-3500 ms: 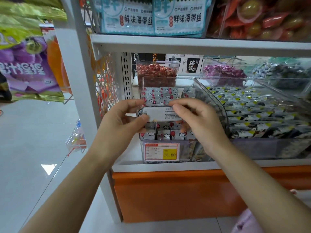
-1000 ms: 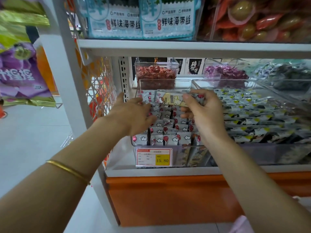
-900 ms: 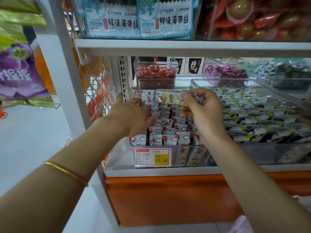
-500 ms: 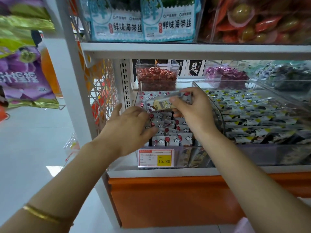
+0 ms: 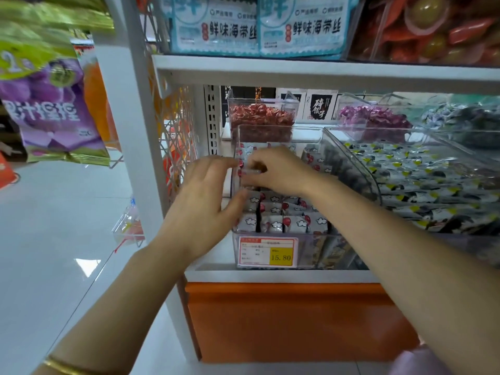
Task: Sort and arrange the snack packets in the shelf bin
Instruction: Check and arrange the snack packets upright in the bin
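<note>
Head view, looking down at the left end of a white shelf (image 5: 270, 276). Clear plastic bin (image 5: 305, 136) sits at the shelf's left end, its front wall at the shelf's front edge, with a price tag (image 5: 267, 251) reading 15.80 on that wall. The bin holds snack packets (image 5: 284, 223), silver-white with red dots and cloud prints, standing in rows near the front. Right hand (image 5: 281, 174) is over the middle of the bin, fingers curled, thumb and fingertips pinching a single packet (image 5: 250, 171) close to the bin's left wall; the print on it is blurred and unreadable. Left hand (image 5: 205, 196) is at the outer left side of the bin, fingers spread and nearly straight, holding nothing; the thumb overlaps the left wall, but contact cannot be confirmed. Gold bracelet (image 5: 62, 366) on the left wrist. Just beside the bin, to its right, stands a larger clear bin (image 5: 373, 169) filled with packets marked yellow and black (image 5: 422, 180). Toward the back edge of the shelf: a tub of red sweets (image 5: 259, 117) and another of purple sweets (image 5: 370, 117). Blue-and-white packs (image 5: 257, 25) sit on the shelf above. Purple bag (image 5: 51, 104) hangs left of the shelf post.
</note>
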